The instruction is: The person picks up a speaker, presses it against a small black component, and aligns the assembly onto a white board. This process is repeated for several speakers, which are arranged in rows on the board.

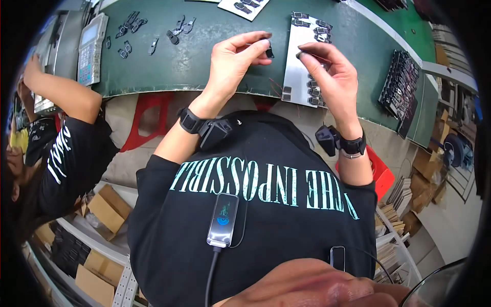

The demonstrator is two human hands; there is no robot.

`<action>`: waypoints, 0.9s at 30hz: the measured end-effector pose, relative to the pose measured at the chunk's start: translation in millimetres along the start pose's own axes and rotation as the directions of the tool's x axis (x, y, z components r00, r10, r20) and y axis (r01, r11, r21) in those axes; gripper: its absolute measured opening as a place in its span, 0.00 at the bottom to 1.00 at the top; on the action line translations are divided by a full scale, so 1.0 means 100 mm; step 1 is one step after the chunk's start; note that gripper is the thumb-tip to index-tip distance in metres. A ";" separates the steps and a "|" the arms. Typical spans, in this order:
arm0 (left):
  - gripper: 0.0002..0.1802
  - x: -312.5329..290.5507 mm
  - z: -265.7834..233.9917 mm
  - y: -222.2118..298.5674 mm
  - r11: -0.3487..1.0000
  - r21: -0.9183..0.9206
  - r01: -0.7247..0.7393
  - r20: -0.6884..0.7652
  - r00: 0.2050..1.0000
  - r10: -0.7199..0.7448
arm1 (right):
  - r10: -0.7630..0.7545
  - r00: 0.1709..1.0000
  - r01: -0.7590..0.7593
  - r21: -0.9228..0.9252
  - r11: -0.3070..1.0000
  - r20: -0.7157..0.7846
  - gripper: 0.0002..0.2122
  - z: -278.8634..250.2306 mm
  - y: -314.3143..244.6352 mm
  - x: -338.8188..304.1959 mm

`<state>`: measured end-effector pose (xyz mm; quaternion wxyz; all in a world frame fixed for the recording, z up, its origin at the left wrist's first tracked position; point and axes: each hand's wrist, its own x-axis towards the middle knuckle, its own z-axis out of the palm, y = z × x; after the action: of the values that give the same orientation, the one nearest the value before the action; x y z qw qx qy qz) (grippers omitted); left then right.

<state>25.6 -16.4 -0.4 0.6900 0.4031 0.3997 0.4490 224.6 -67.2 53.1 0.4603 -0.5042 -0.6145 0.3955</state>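
My left hand (236,60) is raised over the green table (204,66), its thumb and fingers pinched on a small black part (269,51). To its right, my right hand (332,71) hovers over the pale flat tray (295,69); the thumb and forefinger come together, and whatever lies between them is too small to make out. The tips of the pinching fingers look dark. Small black pieces with pale centres (322,30) lie along the tray's right side, some hidden by my right hand. The two hands are a short gap apart.
Several loose black pieces (174,37) are scattered on the left of the table. A grey keypad device with a screen (91,51) stands beyond them. Far right lies a panel of dark wired parts (399,84). At the left, another person's arm (69,94) reaches towards machinery.
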 end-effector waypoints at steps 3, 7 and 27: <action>0.16 -0.05 0.07 0.00 0.997 -0.073 -0.039 -0.059 0.998 0.035 | 0.235 0.969 -0.196 0.344 0.918 -0.078 0.09 0.11 -0.03 -0.05; 0.15 -0.10 0.14 -0.05 0.994 -0.092 -0.060 -0.057 0.997 0.055 | 0.299 0.953 -0.241 0.476 0.846 -0.049 0.08 0.24 0.04 -0.05; 0.14 -0.03 -0.23 0.15 1.000 -0.010 -0.030 0.023 0.999 0.030 | 0.291 0.952 -0.273 0.166 0.948 -0.095 0.07 0.54 0.17 0.35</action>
<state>-0.6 -10.6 6.0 0.6898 0.4107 0.3835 0.4566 174.0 -31.0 28.8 0.4714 -0.5732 -0.4759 0.4720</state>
